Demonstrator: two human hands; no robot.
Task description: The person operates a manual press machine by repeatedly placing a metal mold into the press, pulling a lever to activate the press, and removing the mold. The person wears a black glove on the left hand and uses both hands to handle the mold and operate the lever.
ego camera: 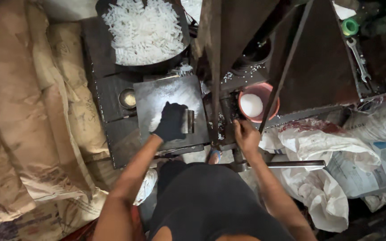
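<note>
The gloved left hand (171,121) lay curled on a small metal block (189,121) atop the dusty steel plate (166,96). The bare right hand (246,136) clenched the machine's lever (270,96), beside a pink bowl (269,91) of white powder.

Small workshop: hand-operated metal press (228,111), spanner (358,58), pan of white moulded pieces (144,31), stacked sacks (27,107).
</note>
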